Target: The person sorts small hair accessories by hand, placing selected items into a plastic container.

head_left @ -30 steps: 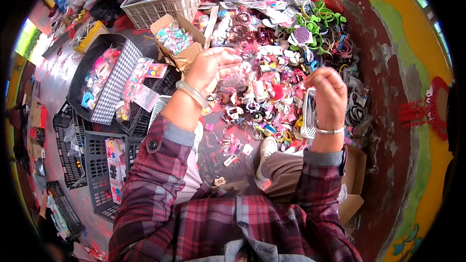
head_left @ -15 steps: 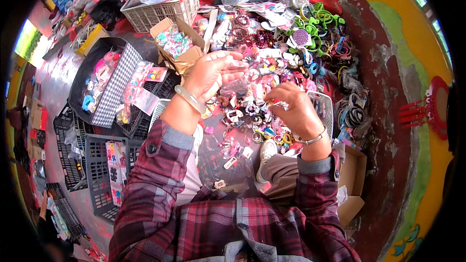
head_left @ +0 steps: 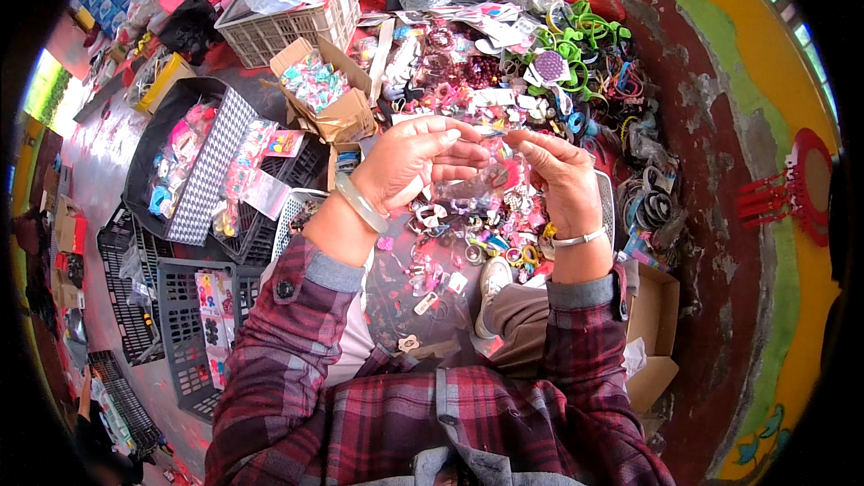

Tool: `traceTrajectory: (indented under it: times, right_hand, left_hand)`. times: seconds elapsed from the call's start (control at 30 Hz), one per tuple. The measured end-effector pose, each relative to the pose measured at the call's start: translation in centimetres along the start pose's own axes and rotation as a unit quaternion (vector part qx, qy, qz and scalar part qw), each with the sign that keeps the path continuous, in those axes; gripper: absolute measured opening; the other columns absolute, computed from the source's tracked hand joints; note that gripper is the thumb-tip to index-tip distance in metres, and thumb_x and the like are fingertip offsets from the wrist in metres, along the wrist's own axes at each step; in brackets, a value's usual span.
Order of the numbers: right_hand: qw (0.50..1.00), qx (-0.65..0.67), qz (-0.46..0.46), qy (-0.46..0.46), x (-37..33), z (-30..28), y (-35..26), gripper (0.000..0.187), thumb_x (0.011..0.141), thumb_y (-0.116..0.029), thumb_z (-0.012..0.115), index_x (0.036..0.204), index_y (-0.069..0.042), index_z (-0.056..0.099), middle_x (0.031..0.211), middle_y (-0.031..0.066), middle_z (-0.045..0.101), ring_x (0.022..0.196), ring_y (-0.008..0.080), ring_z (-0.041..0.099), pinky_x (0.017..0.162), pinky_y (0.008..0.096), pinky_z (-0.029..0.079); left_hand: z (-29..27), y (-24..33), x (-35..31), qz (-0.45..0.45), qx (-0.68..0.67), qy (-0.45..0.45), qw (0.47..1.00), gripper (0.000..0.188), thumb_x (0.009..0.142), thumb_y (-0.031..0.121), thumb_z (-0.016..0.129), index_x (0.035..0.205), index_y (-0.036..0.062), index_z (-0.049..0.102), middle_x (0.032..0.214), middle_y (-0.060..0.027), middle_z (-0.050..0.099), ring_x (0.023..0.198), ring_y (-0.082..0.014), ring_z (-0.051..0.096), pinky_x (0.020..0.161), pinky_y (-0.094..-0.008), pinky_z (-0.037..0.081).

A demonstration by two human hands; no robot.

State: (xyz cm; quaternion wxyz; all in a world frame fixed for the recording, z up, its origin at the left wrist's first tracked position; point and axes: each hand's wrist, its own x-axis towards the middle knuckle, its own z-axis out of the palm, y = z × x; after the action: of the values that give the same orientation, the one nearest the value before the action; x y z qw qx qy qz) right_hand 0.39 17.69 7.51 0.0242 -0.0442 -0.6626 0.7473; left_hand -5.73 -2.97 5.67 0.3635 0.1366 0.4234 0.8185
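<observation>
Above a heap of small hair accessories [head_left: 513,229], my two hands are close together. My left hand [head_left: 418,160], a pale bangle at its wrist, has curled fingers with thumb and forefinger brought together. My right hand [head_left: 565,182], wearing a thin silvery bracelet, pinches with thumb and forefinger. Between the fingertips of both hands is a small greyish thing [head_left: 490,132], too small to name. Green hair bands [head_left: 589,40] and a round purple piece [head_left: 549,66] lie at the heap's far right. Part of the heap is hidden behind my hands.
A cardboard box of wrapped pieces [head_left: 351,117] stands left of the heap, with a beige crate [head_left: 292,31] beyond. Farther left are a houndstooth-sided box [head_left: 216,162] and a dark plastic basket [head_left: 184,333]. An open carton [head_left: 655,315] sits by my right forearm.
My right hand has moved up and away from me, and my left has moved right and slightly nearer. Their fingertips now meet around the small thing.
</observation>
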Motion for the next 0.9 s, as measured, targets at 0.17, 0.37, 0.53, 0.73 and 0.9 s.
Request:
traceTrajectory:
  times: [0.17,0.37,0.53,0.73,0.9]
  right_hand:
    - [1.000,-0.012,0.013,-0.020,0.1,-0.8,0.2,0.016,0.085,-0.015,0.059,0.089,-0.002,0.067,0.078,0.0033,0.066,0.057,0.0023,0.049,0.049,0.0174,0.036]
    - [0.998,0.005,0.055,-0.020,0.1,-0.7,-0.3,0.019,0.086,-0.014,0.055,0.096,0.000,0.063,0.085,0.0073,0.066,0.067,0.0078,0.059,0.054,0.0194,0.044]
    - [0.994,0.020,0.021,-0.109,0.2,-3.4,-0.1,0.020,0.086,-0.010,0.053,0.101,0.002,0.061,0.095,0.0111,0.064,0.087,0.0165,0.062,0.073,0.0271,0.050]
    - [0.799,-0.600,-0.022,0.008,-0.1,-3.5,1.3,0.019,0.080,-0.015,0.061,0.093,-0.002,0.066,0.087,0.0099,0.067,0.082,0.0221,0.063,0.076,0.0320,0.048]
    - [0.869,-0.417,-0.241,0.114,1.1,-2.9,0.8,0.016,0.079,-0.006,0.063,0.093,0.001,0.065,0.083,0.0081,0.066,0.077,0.0137,0.061,0.073,0.0258,0.047]
  left_hand:
    - [0.2,0.2,-0.1,-0.005,0.011,0.011,1.000,0.026,0.091,0.012,0.043,0.109,-0.0043,0.051,0.103,-0.0191,0.060,0.096,-0.0242,0.061,0.078,-0.0297,0.052]
    - [-0.5,-0.4,0.3,0.032,0.028,0.023,0.999,0.024,0.091,0.011,0.043,0.106,-0.0062,0.052,0.101,-0.0191,0.060,0.095,-0.0258,0.060,0.082,-0.0318,0.051]
    - [-1.2,1.1,-0.3,0.076,-0.002,0.109,0.991,0.021,0.090,0.009,0.045,0.101,-0.0072,0.053,0.099,-0.0204,0.060,0.095,-0.0275,0.061,0.083,-0.0327,0.050]
    - [-2.0,1.8,-0.4,0.094,0.004,0.134,0.987,0.023,0.090,0.010,0.045,0.101,-0.0082,0.053,0.098,-0.0213,0.060,0.095,-0.0290,0.060,0.084,-0.0339,0.050]
    - [-1.4,1.4,-0.2,0.066,-0.003,0.112,0.992,0.023,0.091,0.010,0.043,0.102,-0.0083,0.051,0.099,-0.0209,0.059,0.095,-0.0284,0.060,0.084,-0.0346,0.050]
